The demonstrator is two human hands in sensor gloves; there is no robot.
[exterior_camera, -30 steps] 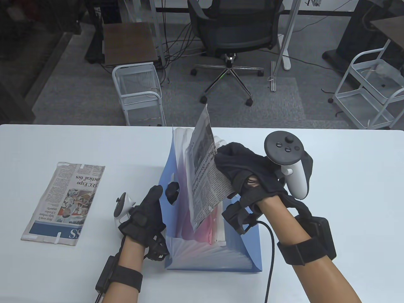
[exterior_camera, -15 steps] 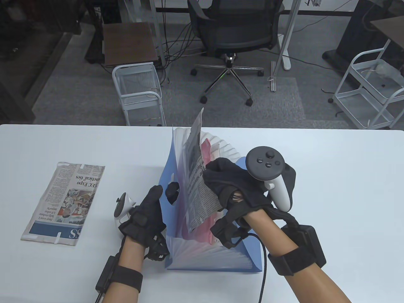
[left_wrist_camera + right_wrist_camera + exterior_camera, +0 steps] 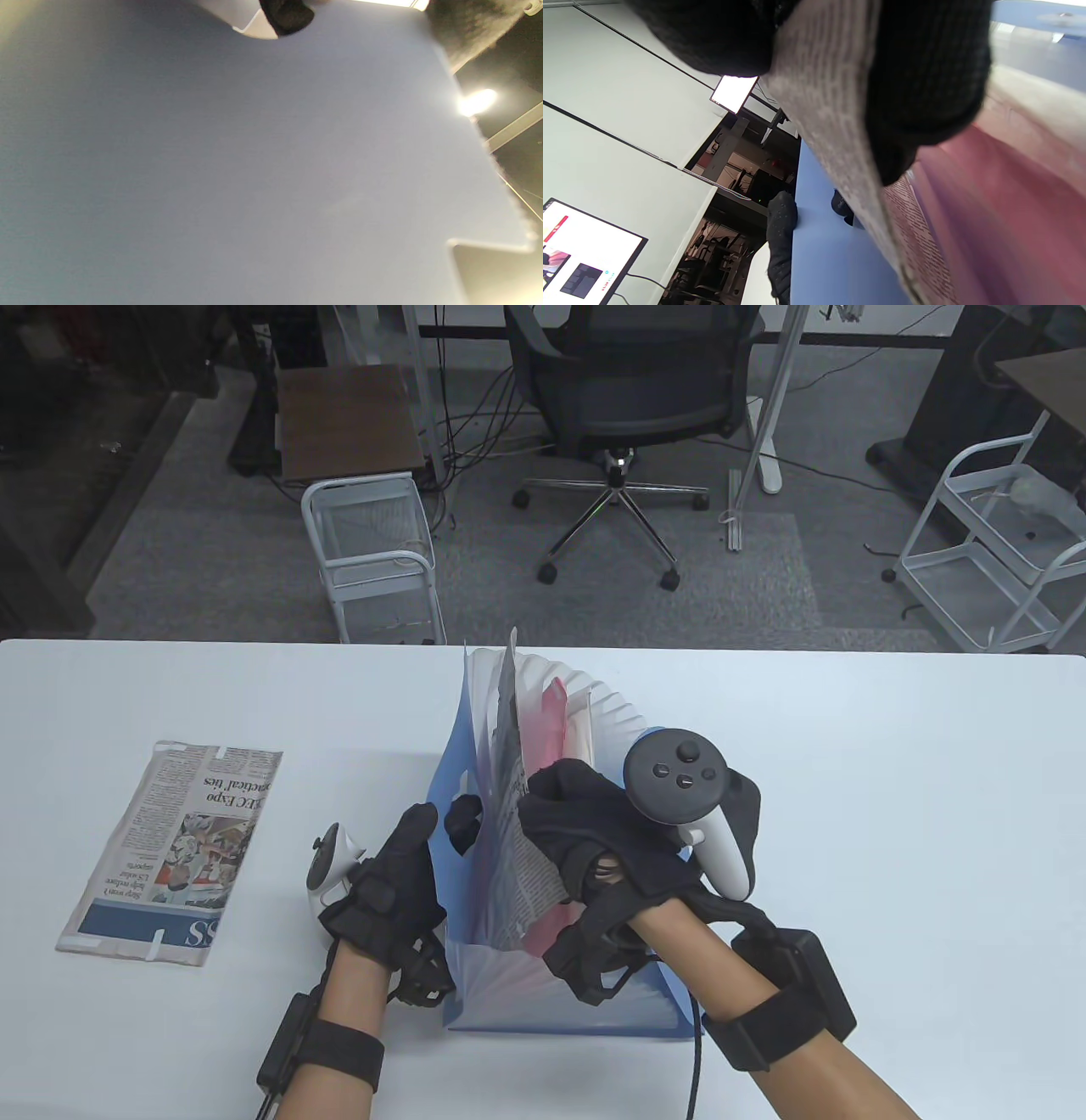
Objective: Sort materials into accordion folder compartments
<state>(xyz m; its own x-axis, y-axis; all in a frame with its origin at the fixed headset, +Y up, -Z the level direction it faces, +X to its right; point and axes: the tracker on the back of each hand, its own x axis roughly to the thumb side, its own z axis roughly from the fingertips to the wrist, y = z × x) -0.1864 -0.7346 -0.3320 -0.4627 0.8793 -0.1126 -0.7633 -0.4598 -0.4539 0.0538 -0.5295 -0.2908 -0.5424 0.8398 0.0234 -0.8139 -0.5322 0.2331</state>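
Already, in the table view, we see the risk: our right hand [image 3: 585, 831] has its fingers pinched on a folded newspaper [image 3: 519, 848] that stands partly down among the pleats of the blue accordion folder [image 3: 577, 997], which sits upright and fanned open on the table [image 3: 891, 814], while our left hand [image 3: 399, 869] grips the folder's left cover, thumb poking through the handle cutout. The paper is limp, so we judge its lower edge could buckle on a divider or slip into a neighbouring slot beside the pink sheet [image 3: 556, 712] if pushed down crooked; should the left hand loosen, the fan could close or tip. A second newspaper [image 3: 174, 848] lies flat, well apart to the left, not yet filed. Which compartment the paper is entering we cannot tell, since the right hand and its tracker cover the pleats there. In the left wrist view, the blue cover [image 3: 237, 169] fills nearly the whole picture, blurred; only a dark fingertip [image 3: 287, 17] shows at the cutout near the top, and nothing of the pockets. In the right wrist view, the gloved fingers [image 3: 925, 76] clamp the newsprint [image 3: 831, 84] from both sides, pink material blurred to the right, the left hand's fingers dark beyond the cover; the paper's bottom edge is cut off.
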